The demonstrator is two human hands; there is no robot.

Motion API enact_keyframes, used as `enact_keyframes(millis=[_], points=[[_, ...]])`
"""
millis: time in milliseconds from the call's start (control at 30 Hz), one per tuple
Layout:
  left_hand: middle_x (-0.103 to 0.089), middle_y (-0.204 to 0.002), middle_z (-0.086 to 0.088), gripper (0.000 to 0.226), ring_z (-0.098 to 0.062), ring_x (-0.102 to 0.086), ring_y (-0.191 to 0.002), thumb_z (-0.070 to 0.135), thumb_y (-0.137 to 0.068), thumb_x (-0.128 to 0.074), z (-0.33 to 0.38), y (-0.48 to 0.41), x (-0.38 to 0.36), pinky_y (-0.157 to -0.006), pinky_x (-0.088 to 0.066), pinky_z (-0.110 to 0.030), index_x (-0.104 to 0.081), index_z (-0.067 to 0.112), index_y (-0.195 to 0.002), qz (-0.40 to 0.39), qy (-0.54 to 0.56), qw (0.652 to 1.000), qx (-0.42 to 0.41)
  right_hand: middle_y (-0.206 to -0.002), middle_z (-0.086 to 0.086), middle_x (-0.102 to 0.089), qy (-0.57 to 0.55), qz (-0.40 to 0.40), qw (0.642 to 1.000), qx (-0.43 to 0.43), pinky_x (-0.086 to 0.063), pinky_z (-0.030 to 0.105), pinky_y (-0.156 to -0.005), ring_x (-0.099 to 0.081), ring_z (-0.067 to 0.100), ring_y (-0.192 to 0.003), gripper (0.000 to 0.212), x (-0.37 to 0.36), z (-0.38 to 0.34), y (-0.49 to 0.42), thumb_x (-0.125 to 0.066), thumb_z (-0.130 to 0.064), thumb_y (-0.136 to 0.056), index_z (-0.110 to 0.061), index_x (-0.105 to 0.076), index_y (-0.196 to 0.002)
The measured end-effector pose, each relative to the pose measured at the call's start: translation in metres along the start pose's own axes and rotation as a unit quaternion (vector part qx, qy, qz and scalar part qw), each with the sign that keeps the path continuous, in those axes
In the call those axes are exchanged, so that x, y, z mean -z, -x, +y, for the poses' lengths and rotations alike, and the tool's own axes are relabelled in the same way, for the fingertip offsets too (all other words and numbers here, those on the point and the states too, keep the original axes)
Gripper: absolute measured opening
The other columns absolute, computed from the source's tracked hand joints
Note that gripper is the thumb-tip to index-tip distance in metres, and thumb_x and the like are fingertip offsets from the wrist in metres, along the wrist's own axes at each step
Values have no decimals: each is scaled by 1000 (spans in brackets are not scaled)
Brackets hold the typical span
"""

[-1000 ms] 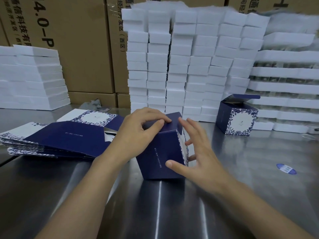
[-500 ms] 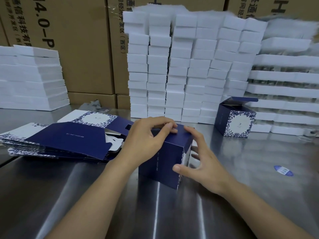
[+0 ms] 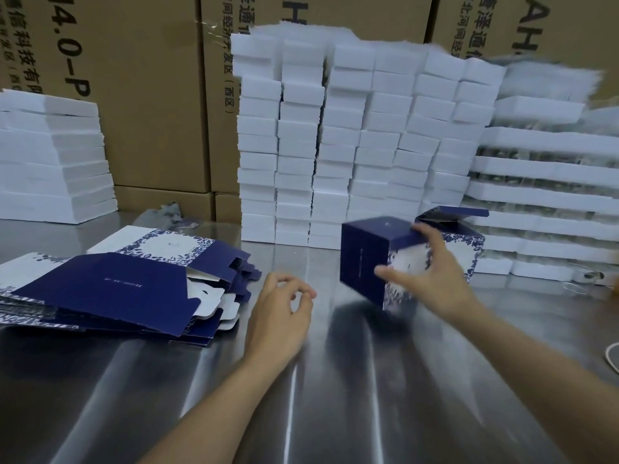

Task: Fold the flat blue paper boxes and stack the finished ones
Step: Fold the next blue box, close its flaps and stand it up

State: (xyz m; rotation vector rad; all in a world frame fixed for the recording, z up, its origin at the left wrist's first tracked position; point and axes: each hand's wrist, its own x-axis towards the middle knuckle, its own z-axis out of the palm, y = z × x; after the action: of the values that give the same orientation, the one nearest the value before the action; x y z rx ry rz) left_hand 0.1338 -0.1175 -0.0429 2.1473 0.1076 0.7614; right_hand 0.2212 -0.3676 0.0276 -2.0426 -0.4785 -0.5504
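Note:
My right hand [image 3: 432, 279] grips a folded dark blue box [image 3: 365, 259] with a white floral face, tilted and lifted just above the steel table [image 3: 335, 380]. Right behind it stands another folded blue box [image 3: 469, 242] with its lid flap open, partly hidden by my hand. My left hand [image 3: 279, 316] hovers over the table with loosely curled fingers and holds nothing. A pile of flat blue box blanks [image 3: 110, 283] lies at the left, to the left of my left hand.
Tall stacks of white foam blocks [image 3: 335, 145] stand at the back centre. More white slabs [image 3: 50, 155] sit at the left and white trays [image 3: 542, 182] at the right. Brown cartons [image 3: 150, 95] line the wall. A white cord [image 3: 613, 356] lies at the right edge.
My left hand has let go of the folded box and drawn back. My right hand has carried the box to the right, toward the open box.

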Motion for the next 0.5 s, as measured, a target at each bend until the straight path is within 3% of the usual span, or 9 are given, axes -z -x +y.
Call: enact_keyframes(millis=[133, 233, 300, 400, 467, 500], points=[[-51, -117, 23, 23, 12, -58, -92, 34, -104, -58, -5, -4, -4, -77, -47, -22, -71, 38, -85, -13, 16, 1000, 21, -140, -3, -54, 9, 99, 995, 27, -56, 38, -93, -57, 19, -122, 101, 59, -37, -94, -94, -64, -61, -45, -41, -146], [-52, -114, 23, 25, 13, -57, -90, 33, -103, -59, -7, -7, -5, -78, -46, -24, -73, 36, -83, -9, 37, 999, 32, -144, 3, -50, 39, 186, 981, 27, -46, 33, -99, -51, 16, -117, 106, 93, -56, -145, -86, -76, -56, -46, -38, -146], [-52, -115, 22, 25, 12, -57, -90, 33, -103, -58, -8, -6, -5, -77, -46, -22, -72, 36, -82, -10, 34, 999, 31, -142, 5, -47, 42, 220, 975, 12, -41, 32, -95, -49, 18, -112, 104, 99, -51, -162, -84, -77, -54, -49, -37, -143], [-52, -115, 22, 29, 9, -59, -88, 37, -104, -53, -6, -5, -4, -80, -50, -28, -71, 36, -82, -20, 19, 999, 34, -145, 12, -41, 77, 222, 970, -59, -44, 40, -95, -54, 36, -117, 104, 90, -16, -165, -86, -75, -59, -53, -31, -144], [-52, -116, 23, 33, 2, -62, -83, 41, -106, -48, -5, -4, -3, -83, -53, -32, -71, 36, -83, -23, 22, 999, 42, -151, 19, -39, 113, 168, 972, -120, -50, 51, -102, -57, 45, -122, 110, 82, 18, -155, -89, -72, -63, -50, -27, -151], [-52, -117, 23, 35, 0, -63, -82, 43, -107, -46, -5, -3, -3, -85, -53, -34, -70, 37, -84, -24, 26, 998, 45, -150, 21, -42, 122, 131, 973, -147, -55, 53, -100, -61, 46, -116, 112, 79, 32, -149, -90, -71, -64, -48, -26, -152]])
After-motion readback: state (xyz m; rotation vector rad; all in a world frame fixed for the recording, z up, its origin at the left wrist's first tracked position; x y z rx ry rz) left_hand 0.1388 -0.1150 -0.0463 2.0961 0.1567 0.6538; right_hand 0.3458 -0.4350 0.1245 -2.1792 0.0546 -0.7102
